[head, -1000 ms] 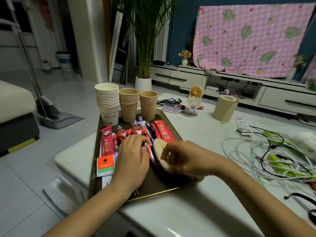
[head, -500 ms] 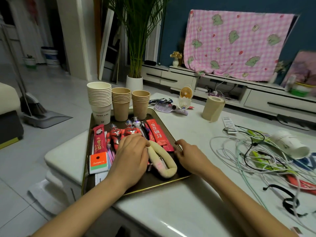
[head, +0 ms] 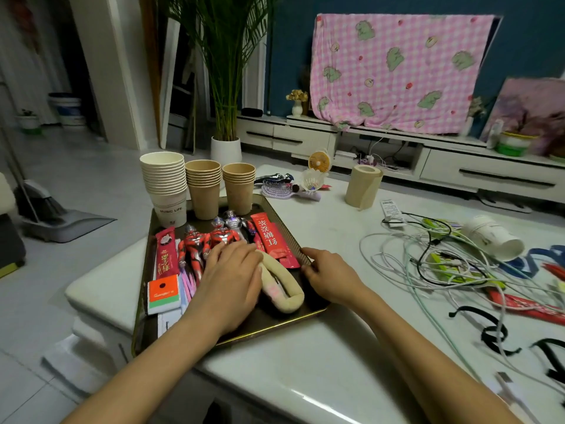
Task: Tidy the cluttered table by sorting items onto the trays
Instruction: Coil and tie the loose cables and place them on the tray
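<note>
Lying flat inside the dark rectangular metal tray point(head: 275, 318), the left hand point(head: 229, 286) touches a cream fabric loop point(head: 286, 290); the right hand point(head: 331, 278) curls at the rim, grip unclear.

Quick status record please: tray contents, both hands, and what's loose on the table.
tray: dark, gold-rimmed, at the left end of the table
on tray: three cup stacks, toy figures, red packets, cream fabric loop
left hand: flat over the toy figures, holding nothing
right hand: touching the tray's right rim; grip unclear
off tray: cable tangle, tipped white cup, paper roll, hairbrush
</note>
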The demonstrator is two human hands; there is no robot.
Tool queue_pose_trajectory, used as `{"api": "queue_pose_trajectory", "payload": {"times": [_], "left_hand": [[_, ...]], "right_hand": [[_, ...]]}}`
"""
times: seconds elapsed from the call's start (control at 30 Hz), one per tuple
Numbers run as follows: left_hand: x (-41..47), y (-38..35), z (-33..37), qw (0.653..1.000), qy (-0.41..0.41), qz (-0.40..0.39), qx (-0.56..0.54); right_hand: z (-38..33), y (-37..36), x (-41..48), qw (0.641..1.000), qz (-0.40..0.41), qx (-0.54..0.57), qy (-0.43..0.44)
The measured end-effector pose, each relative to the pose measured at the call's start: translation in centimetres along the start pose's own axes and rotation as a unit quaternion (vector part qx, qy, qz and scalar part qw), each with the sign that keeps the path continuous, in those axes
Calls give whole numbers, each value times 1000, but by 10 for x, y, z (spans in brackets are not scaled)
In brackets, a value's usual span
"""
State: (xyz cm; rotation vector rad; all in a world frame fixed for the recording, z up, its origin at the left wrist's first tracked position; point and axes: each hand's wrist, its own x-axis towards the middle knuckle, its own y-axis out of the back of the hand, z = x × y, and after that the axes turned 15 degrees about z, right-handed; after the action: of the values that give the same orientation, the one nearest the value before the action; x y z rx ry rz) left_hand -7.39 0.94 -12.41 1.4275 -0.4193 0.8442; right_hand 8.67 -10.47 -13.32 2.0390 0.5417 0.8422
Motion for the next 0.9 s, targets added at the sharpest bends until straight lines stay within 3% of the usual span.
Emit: {"api": "queue_pose_trajectory", "payload": {"times": [0.3, 0.67, 0.8, 0.9], "left_hand": [[1, -12, 6, 999, 19, -40, -14], [3, -28, 91, 992, -86, -52, -69], [0, -33, 108, 988, -113, -80, -63], [3, -33, 110, 987, -133, -79, -52]], "right_hand": [[7, 10, -5, 1000, -15, 14, -8], [89, 73, -16, 994, -36, -22, -97], [103, 92, -18, 979, 76, 76, -171], [116, 109, -22, 965, 148, 89, -197]]}}
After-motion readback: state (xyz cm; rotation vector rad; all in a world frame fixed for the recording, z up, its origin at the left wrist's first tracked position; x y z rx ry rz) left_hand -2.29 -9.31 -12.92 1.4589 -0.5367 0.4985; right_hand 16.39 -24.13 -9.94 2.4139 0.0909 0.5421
